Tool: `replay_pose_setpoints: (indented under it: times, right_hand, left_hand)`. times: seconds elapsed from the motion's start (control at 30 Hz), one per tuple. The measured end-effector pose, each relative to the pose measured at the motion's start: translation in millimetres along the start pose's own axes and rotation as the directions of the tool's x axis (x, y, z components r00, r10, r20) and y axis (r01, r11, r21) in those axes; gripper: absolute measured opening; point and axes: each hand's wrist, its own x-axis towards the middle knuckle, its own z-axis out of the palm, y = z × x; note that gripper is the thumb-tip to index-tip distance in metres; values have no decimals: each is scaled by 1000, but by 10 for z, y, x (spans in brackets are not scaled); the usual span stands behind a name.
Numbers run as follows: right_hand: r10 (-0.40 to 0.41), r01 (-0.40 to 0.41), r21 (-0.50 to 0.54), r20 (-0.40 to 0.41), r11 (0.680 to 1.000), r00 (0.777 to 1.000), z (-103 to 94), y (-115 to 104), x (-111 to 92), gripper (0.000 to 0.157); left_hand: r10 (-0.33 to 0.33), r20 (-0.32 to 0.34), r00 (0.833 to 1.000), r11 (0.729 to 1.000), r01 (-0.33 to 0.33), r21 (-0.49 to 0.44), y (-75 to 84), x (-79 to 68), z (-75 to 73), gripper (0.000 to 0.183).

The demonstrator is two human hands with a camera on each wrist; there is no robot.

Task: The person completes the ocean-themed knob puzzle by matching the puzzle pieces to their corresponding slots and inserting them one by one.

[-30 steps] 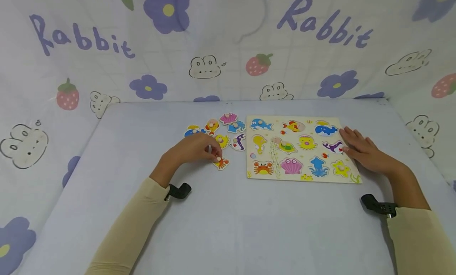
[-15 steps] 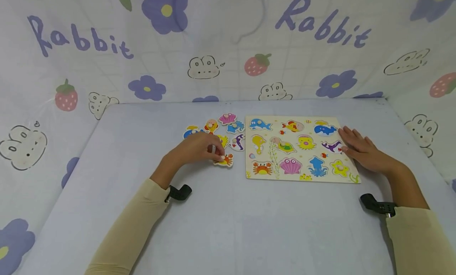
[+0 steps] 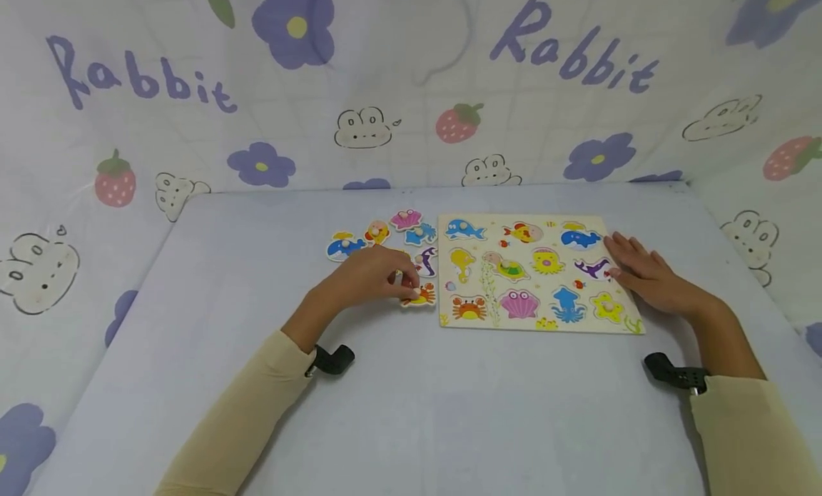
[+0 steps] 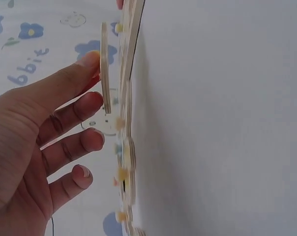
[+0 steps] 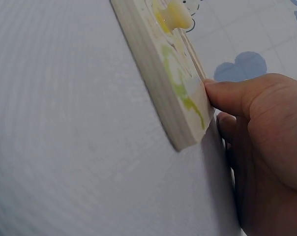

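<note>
My left hand point(image 3: 375, 276) pinches a wooden crab puzzle piece point(image 3: 427, 296) by its knob, just left of the puzzle board's lower left corner. In the left wrist view the crab piece point(image 4: 104, 69) is seen edge-on, held off the table between thumb and forefinger, while the other fingers are bent loosely. The cream puzzle board point(image 3: 546, 285) lies flat and bears sea-animal pictures, including a crab at lower left. My right hand point(image 3: 651, 276) rests along the board's right edge, fingers fairly straight. In the right wrist view its thumb touches the board's edge point(image 5: 158, 105).
Several loose knobbed pieces lie left of the board, among them a whale point(image 3: 343, 248), a pink shell point(image 3: 406, 220), a blue squid point(image 3: 420, 234) and a purple-and-white piece point(image 3: 427, 261). A yellow starfish point(image 3: 607, 307) with a knob sits in the board. Behind hangs a printed curtain point(image 3: 398, 68).
My left hand has moved right with the crab piece, toward the board. The crab has turned from tilted to roughly level. My right hand keeps its place on the board.
</note>
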Motion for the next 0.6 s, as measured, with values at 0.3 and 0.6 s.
replay_pose_setpoints:
  times: [0.3, 0.6]
  right_hand:
    - [-10, 11, 17, -5, 1000, 1000, 2, 25, -39, 67]
    - [-10, 10, 27, -9, 1000, 1000, 9, 5, -10, 68]
  left_hand:
    - [75, 28, 997, 994, -77, 82, 316, 243, 68, 15]
    - [80, 47, 996, 992, -84, 92, 472, 422, 220, 15]
